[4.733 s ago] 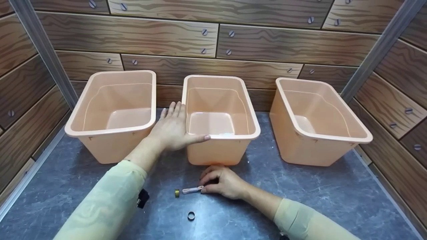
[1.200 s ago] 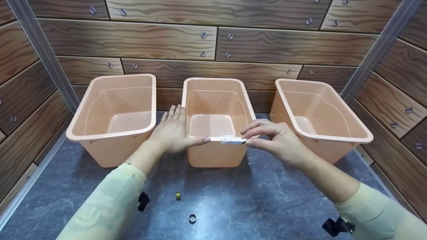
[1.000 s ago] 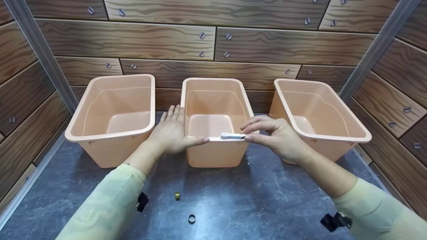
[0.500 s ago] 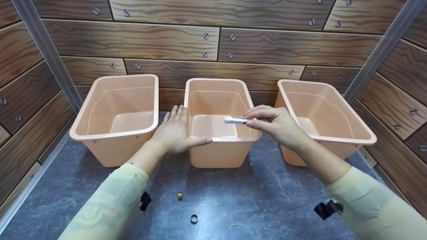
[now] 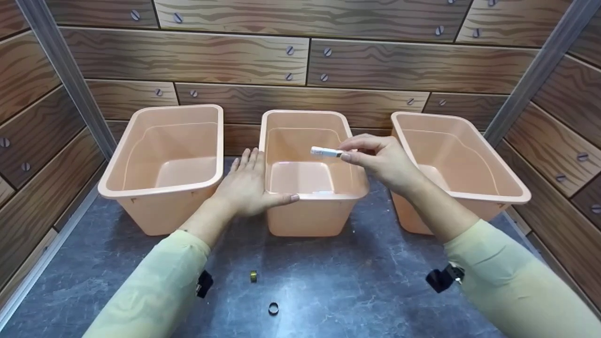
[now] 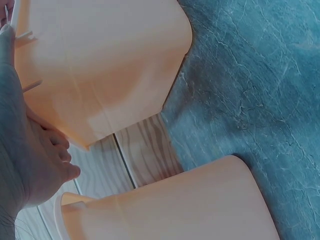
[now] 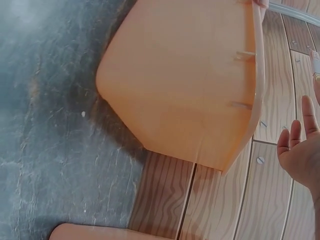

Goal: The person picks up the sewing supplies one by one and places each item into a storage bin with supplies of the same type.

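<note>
Three peach plastic bins stand in a row in the head view. My left hand (image 5: 246,185) lies flat against the left wall of the middle bin (image 5: 305,115), fingers straight, thumb along its front rim. In the left wrist view that hand (image 6: 22,150) presses on the bin's outer wall (image 6: 100,60). My right hand (image 5: 375,157) hovers over the middle bin's opening and pinches a small white clip (image 5: 325,151) between thumb and fingertips. The clip points left, above the bin's inside.
The left bin (image 5: 162,185) and the right bin (image 5: 469,195) stand on either side. A small gold ring (image 5: 253,276) and a black ring (image 5: 273,308) lie on the grey table near its front. Wood-pattern walls close in the back and sides.
My right hand picked the white clip off the table, carried it to the middle bin's front rim, then moved it up and back over the bin's opening. The left hand stayed put.
</note>
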The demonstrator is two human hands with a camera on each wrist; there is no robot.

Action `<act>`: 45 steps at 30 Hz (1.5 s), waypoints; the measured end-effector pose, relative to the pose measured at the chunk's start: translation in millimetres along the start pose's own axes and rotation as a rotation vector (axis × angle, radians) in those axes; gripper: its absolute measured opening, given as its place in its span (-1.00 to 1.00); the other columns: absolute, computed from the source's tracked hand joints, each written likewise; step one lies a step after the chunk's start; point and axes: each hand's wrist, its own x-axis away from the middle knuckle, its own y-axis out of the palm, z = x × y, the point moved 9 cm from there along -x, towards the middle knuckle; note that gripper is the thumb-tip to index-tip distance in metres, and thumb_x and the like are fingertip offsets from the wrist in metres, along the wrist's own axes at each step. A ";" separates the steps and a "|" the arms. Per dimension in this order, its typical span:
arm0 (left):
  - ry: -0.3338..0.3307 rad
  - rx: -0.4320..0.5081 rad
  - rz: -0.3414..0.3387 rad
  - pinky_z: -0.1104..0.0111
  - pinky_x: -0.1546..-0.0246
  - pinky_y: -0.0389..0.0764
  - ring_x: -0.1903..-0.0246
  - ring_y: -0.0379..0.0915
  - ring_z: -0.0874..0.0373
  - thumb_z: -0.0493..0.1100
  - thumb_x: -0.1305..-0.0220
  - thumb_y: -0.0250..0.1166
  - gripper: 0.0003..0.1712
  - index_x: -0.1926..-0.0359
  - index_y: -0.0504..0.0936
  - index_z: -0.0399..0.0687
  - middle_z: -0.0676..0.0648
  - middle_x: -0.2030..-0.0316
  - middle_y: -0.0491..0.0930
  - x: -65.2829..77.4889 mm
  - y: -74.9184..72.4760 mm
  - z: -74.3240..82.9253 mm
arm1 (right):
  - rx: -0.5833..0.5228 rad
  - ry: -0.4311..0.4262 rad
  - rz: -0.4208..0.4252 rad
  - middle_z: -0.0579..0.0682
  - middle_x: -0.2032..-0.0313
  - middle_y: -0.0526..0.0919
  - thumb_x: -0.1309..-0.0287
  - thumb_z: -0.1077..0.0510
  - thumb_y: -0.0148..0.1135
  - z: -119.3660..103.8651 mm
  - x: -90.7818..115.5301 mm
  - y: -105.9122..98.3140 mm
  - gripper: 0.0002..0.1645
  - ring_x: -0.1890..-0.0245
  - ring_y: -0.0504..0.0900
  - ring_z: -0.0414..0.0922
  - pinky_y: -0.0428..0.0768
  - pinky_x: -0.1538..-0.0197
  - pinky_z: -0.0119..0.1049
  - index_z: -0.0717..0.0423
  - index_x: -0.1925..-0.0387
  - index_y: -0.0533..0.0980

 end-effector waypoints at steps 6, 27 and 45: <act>-0.006 -0.004 0.005 -0.06 -0.62 -0.18 -0.66 -0.35 -0.26 0.88 -0.06 -0.05 0.67 -0.66 -0.20 -0.43 -0.42 -0.65 -0.20 1.0 0.2 -1.8 | -0.034 0.021 0.045 0.01 0.10 0.77 -0.28 0.33 0.48 9.1 -11.9 -0.7 -0.80 0.20 0.60 -0.19 0.51 0.25 -0.44 0.30 0.07 0.77; -0.006 -0.003 -0.012 -0.05 -0.62 -0.19 -0.66 -0.39 -0.24 0.87 -0.08 -0.04 0.66 -0.66 -0.22 -0.42 -0.40 -0.66 -0.21 -1.0 2.4 -2.2 | -0.080 0.108 0.110 -0.19 0.35 0.74 -0.28 0.27 0.50 47.2 -29.2 -1.3 -0.70 0.32 0.51 -0.21 0.44 0.30 -0.41 0.38 0.02 0.74; -0.011 0.009 -0.011 -0.02 -0.63 -0.18 -0.66 -0.40 -0.23 0.83 -0.10 0.02 0.65 -0.66 -0.22 -0.43 -0.41 -0.65 -0.21 -0.9 1.6 -1.9 | -0.027 0.132 0.089 -0.10 0.23 0.82 -0.29 0.22 0.51 62.3 -33.0 5.3 -0.70 0.22 0.67 -0.21 0.62 0.11 -0.38 0.34 0.02 0.76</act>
